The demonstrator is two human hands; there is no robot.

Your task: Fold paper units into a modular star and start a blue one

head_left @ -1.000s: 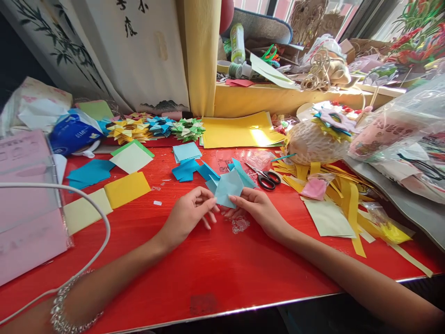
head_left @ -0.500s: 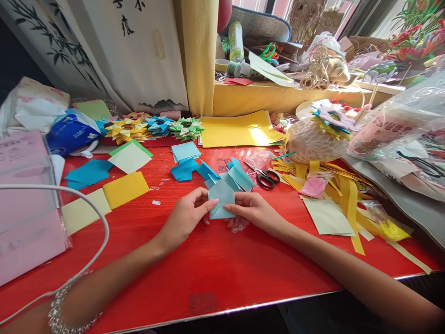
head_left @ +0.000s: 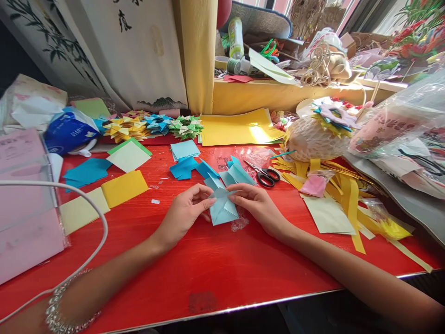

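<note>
A light blue paper square (head_left: 222, 208), partly folded, lies against the red table (head_left: 208, 269) in front of me. My left hand (head_left: 186, 211) pinches its upper left corner between thumb and fingers. My right hand (head_left: 259, 204) pinches its upper right edge from the other side. Just beyond the paper lie more blue folded pieces (head_left: 208, 169) and a small stack of light blue squares (head_left: 185, 149). Black-handled scissors (head_left: 266, 176) rest to the right of my right hand.
Yellow, green and blue paper squares (head_left: 123, 188) lie at the left, beside a pink packet (head_left: 24, 208) and a white cable (head_left: 86, 204). Finished paper stars (head_left: 156, 126) line the back. Yellow strips (head_left: 347, 195) and plastic bags (head_left: 399, 125) crowd the right.
The blue paper has come down from an upright hold to lie lower toward me, and its top corners are folded in. Both hands moved slightly down with it.
</note>
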